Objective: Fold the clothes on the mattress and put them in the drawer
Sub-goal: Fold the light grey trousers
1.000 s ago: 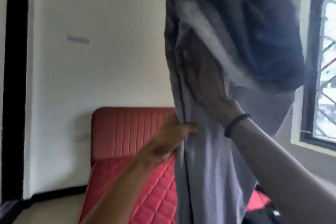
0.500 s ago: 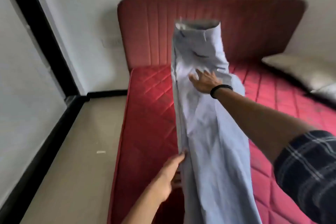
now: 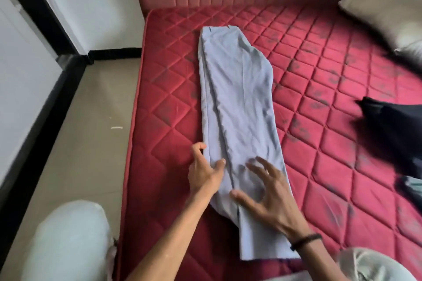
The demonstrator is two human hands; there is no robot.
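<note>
The grey trousers (image 3: 237, 107), held up in the air a second ago, are now laid flat lengthwise on the red mattress (image 3: 331, 102) (waistband toward the headboard). The left edge is pinched by the left hand (image 3: 204, 169); the right hand (image 3: 266, 191) is spread, released, on the cloth. Cross-folding is judged next; a dark garment (image 3: 392, 130) is still unfolded.

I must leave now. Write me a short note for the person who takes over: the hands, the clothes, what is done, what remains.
Left hand: its grip pinches the left edge of the grey trousers.
Right hand: open, fingers spread over the lower legs.
The trousers lie flat on the red mattress, folded lengthwise, waist toward the headboard.
Dark clothes wait at the right, unfolded.
Left: fold the trousers shorter, fold the rest, put all in the drawer, which is not in view.
</note>
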